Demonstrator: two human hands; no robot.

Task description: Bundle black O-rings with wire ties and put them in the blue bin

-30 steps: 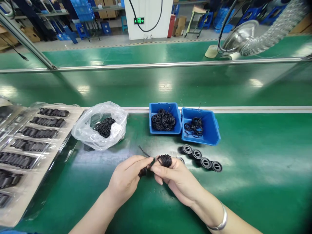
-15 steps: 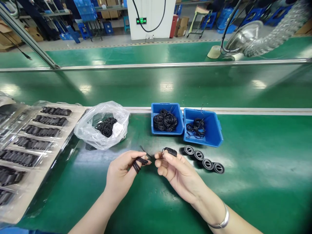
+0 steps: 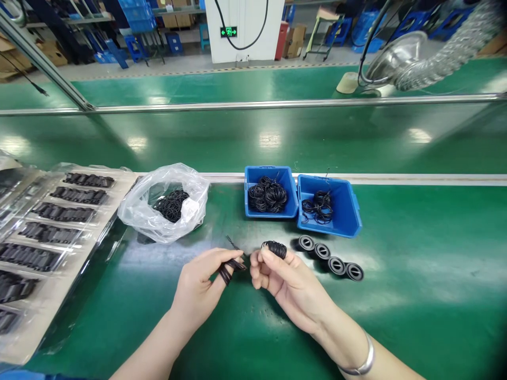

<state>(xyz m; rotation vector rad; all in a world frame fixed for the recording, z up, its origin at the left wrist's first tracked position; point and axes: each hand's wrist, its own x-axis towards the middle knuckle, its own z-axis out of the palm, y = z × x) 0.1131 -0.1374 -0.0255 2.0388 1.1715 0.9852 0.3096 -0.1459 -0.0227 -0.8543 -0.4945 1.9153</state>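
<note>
My left hand (image 3: 200, 282) is closed, with thin black rings (image 3: 225, 273) looped about its thumb. Thin dark ends (image 3: 232, 243) stick up past those fingertips. A bunch of black O-rings (image 3: 274, 248) sits between the thumb and fingers of my right hand (image 3: 287, 279), its other fingers curled. The two hands' fingertips nearly meet above the green table; whether a strand runs between them is hard to make out. Just right of my right hand stands a slanting row of several round black parts (image 3: 322, 251), each with a slotted top.
Behind my hands, a blue bin (image 3: 250, 210) holds bundled black rings, and a second blue bin (image 3: 350, 211) holds fewer. A clear plastic bag (image 3: 137, 211) of black rings lies left. Trays of black parts (image 3: 75, 214) rest on cardboard (image 3: 105, 219) farther left. A metal rail (image 3: 222, 107) crosses behind.
My left hand has shifted slightly right, its fingertips nearer my right hand. The right hand keeps its hold on the bunch, which has turned a little.
</note>
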